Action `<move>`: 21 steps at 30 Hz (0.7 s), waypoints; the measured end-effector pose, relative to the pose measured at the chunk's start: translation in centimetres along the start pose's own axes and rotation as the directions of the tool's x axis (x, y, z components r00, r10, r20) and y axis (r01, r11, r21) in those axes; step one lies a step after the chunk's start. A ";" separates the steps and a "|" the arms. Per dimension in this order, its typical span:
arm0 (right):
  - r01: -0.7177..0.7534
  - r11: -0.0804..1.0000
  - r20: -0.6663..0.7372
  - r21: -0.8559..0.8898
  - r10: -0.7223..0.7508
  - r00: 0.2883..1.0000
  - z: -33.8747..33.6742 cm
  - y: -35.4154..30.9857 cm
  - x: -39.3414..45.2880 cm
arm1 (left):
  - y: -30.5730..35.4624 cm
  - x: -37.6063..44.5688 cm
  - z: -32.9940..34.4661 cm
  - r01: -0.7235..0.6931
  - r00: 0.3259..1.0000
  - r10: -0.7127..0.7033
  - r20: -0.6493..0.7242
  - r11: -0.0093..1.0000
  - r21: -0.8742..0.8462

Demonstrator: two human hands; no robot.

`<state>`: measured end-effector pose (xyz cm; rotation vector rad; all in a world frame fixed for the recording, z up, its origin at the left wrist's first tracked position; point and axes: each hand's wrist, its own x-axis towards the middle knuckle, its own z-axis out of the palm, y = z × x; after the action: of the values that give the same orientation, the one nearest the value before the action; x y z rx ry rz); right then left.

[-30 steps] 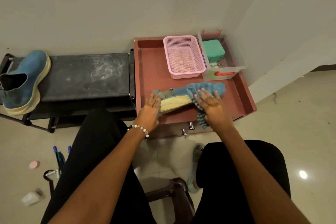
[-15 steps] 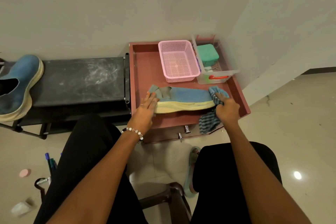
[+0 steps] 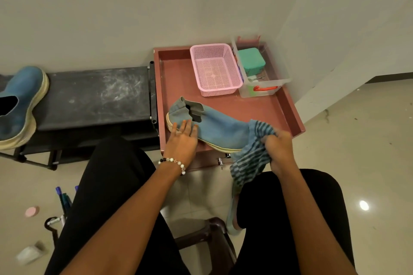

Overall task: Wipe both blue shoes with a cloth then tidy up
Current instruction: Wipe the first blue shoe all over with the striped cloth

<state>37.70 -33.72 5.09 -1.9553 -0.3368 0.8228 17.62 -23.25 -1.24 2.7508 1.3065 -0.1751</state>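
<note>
Reddish tray [image 3: 288,105] abuts a black bench [image 3: 96,96] by pale walls.

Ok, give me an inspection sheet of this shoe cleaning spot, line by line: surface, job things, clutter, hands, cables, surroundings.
Surface: reddish tray with raised rim, beside a scuffed black bench.
Job's things: one blue shoe lies on the tray; the striped cloth drapes over its toe and hangs off the front edge. The second blue shoe stands on the bench.
Clutter: pink basket and clear box holding a green case at the tray's back.
Hands: left hand rests flat on the shoe's heel end; right hand grips the cloth.
Cables: nothing seen.
Surroundings: tiled floor with pens and small bits at left; plain wall behind.
</note>
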 end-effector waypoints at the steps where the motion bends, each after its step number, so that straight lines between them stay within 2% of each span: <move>1: 0.027 0.996 -0.017 0.091 -0.025 1.000 0.0 -0.6 -0.3 | 0.4 -0.1 0.3 -0.027 1.000 0.028 0.002 0.999 -0.026; 3: 0.120 0.968 -0.041 0.222 -0.114 0.993 0.1 -2.3 -1.3 | 0.8 -0.4 1.0 -0.057 0.998 0.059 0.035 0.997 -0.050; 5: 0.223 0.933 -0.048 0.282 -0.218 0.975 0.2 -3.4 -2.1 | 0.7 -0.7 1.5 -0.060 0.993 0.065 0.103 0.997 -0.051; 7: 0.247 0.905 -0.012 0.346 -0.259 0.966 0.4 -3.9 -2.3 | 0.1 -0.6 1.3 -0.070 0.985 0.074 0.153 0.997 -0.031; 9: 0.114 0.886 0.072 0.449 -0.163 0.984 0.3 -4.0 -2.1 | -0.4 -0.2 0.6 -0.081 0.983 0.081 0.163 0.997 -0.006; 11: -0.117 0.844 0.211 0.523 0.005 0.978 0.0 -3.5 -1.9 | -0.8 0.4 -0.1 -0.077 0.983 0.070 0.169 0.996 0.036; 13: -0.325 0.773 0.338 0.544 0.152 0.929 -0.3 -2.7 -1.9 | -1.4 0.8 -0.3 -0.065 0.984 0.050 0.172 0.994 0.084; 15: -0.452 0.699 0.410 0.554 0.243 0.879 -0.4 -1.9 -1.9 | -1.9 1.1 -0.5 -0.031 0.983 0.011 0.185 0.994 0.107; 17: -0.502 0.667 0.453 0.551 0.267 0.851 -0.3 -1.4 -1.8 | -2.0 1.1 -0.8 0.017 0.981 -0.037 0.193 0.994 0.105; 19: -0.517 0.665 0.514 0.539 0.226 0.827 -0.3 -1.5 -1.9 | -2.0 1.1 -1.5 0.049 0.984 -0.063 0.167 0.995 0.087; 20: -0.518 0.670 0.551 0.532 0.191 0.813 -0.2 -1.6 -2.0 | -2.0 1.2 -1.8 0.072 0.989 -0.073 0.126 0.997 0.015; 21: -0.509 0.683 0.582 0.524 0.149 0.799 -0.2 -1.8 -2.1 | -2.0 1.1 -2.4 0.110 0.992 -0.099 0.077 0.981 -0.159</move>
<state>36.46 -34.02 7.55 -1.1043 0.0565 1.4793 16.94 -20.85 0.89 2.5208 1.3829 -0.1609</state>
